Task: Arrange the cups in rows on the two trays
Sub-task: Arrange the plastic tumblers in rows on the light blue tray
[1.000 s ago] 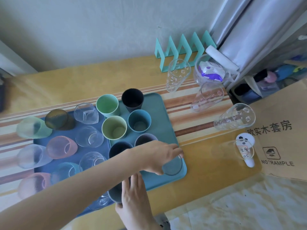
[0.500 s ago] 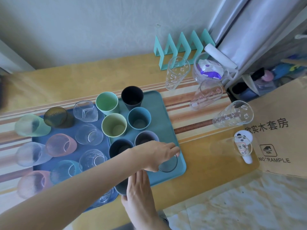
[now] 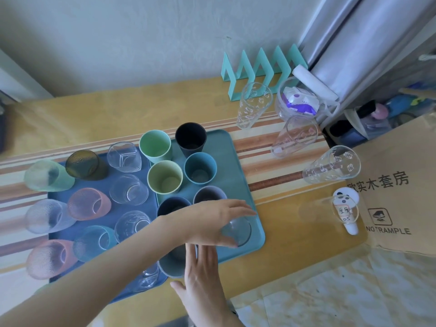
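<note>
Basically little change: the left hand still reaches across the teal tray from the left, fingers curled over the rim of a clear cup at the tray's near right corner, and compared with half a second ago the fingers look more spread and the cup sits a touch further right; whether the grip is firm I cannot tell. The right hand is still flat and open, fingers straight, just beside the grey cup at the near edge of the teal tray, apparently touching its right side. The other cups are unmoved: black cup, pale green cup, olive cup and blue cup upright in two rows on the teal tray; frosted and clear cups fill the dark blue tray on the left. Three printed clear cups, e.g. one, lie off the trays at the far right of the table, near the cardboard box.
</note>
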`<state>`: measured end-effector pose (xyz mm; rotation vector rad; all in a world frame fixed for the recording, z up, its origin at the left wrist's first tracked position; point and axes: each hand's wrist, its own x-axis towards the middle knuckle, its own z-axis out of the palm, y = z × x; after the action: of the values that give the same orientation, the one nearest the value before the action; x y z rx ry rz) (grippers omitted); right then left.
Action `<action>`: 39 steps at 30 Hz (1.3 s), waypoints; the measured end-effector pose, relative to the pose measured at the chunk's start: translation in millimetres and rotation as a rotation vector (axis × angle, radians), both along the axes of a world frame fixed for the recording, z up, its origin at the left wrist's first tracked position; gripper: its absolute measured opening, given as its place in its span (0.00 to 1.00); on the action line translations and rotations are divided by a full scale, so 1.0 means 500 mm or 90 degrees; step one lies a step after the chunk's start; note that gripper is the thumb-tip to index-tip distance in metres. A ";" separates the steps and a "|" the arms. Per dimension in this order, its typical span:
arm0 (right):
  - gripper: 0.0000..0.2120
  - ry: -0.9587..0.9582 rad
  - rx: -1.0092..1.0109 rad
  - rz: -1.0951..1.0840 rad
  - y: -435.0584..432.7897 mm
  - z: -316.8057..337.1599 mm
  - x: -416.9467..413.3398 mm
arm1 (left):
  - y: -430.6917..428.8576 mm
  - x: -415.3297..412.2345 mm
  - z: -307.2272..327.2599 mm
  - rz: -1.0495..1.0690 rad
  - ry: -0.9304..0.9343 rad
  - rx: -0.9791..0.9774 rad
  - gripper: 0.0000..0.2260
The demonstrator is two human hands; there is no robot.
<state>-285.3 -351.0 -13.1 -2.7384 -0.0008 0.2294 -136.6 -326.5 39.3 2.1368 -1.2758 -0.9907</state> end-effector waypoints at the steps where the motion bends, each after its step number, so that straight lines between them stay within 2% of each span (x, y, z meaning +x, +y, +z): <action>1: 0.49 -0.036 0.037 -0.009 -0.005 0.013 -0.006 | 0.016 0.002 0.015 0.057 0.002 -0.048 0.26; 4: 0.32 -0.200 0.169 -0.059 -0.041 0.057 -0.037 | 0.090 0.004 0.050 0.250 -0.050 -0.189 0.17; 7: 0.23 -0.291 0.250 -0.201 -0.115 0.069 -0.050 | 0.174 -0.027 0.063 0.426 -0.134 -0.190 0.13; 9: 0.26 -0.275 0.257 -0.285 -0.170 0.049 -0.042 | 0.216 -0.066 0.060 0.501 -0.159 -0.137 0.11; 11: 0.35 -0.188 0.239 -0.320 -0.213 0.013 -0.031 | 0.244 -0.114 0.036 0.541 -0.145 -0.054 0.08; 13: 0.44 -0.067 0.286 -0.310 -0.235 -0.017 -0.019 | 0.258 -0.157 0.001 0.580 -0.099 0.029 0.09; 15: 0.44 0.004 0.326 -0.253 -0.236 -0.035 -0.002 | 0.257 -0.192 -0.030 0.617 -0.053 0.087 0.10; 17: 0.41 0.030 0.332 -0.223 -0.225 -0.046 0.020 | 0.244 -0.210 -0.052 0.638 -0.025 0.130 0.11; 22: 0.32 0.047 0.346 -0.281 -0.206 -0.062 0.040 | 0.218 -0.214 -0.106 0.625 0.002 0.276 0.19; 27: 0.30 0.060 0.330 -0.249 -0.209 -0.061 0.011 | 0.205 -0.197 -0.114 0.629 0.083 0.257 0.07; 32: 0.30 0.072 0.352 -0.210 -0.194 -0.067 -0.012 | 0.197 -0.182 -0.117 0.617 0.103 0.295 0.05; 39: 0.31 0.074 0.346 -0.205 -0.196 -0.074 -0.014 | 0.191 -0.175 -0.120 0.626 0.163 0.288 0.06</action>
<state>-292.5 -449.1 -50.2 -2.1426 0.3542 0.2528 -224.2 -231.0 -20.7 2.3961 0.2003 -1.0678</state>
